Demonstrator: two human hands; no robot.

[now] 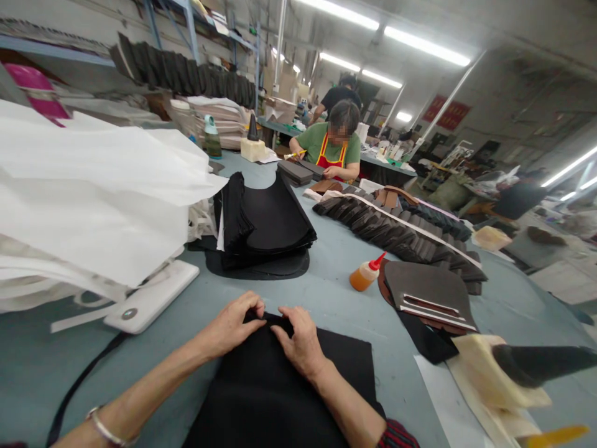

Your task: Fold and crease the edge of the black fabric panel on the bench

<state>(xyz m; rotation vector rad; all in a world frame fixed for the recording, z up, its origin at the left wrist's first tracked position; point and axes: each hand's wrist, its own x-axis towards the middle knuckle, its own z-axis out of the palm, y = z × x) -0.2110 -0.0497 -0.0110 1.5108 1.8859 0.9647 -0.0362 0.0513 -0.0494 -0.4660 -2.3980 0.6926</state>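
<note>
A black fabric piece [280, 398] lies on the blue-green table in front of me. At its far edge my left hand [240, 320] pinches the cloth between thumb and fingers. Just to the right, my right hand [301, 342] grips the same edge, thumb toward the left hand. The edge between the two hands looks folded or bunched. Beyond them sits a stack of curved black fabric pieces [280, 218], with a dark rounded panel [261, 269] under it.
White sheets [93, 193] and a white flat device [153, 298] lie at left. An orange glue bottle [367, 274] stands right of centre, near grey panels [426, 289]. A foam block [499, 379] holds a black cone at right. A co-worker [333, 143] sits across the table.
</note>
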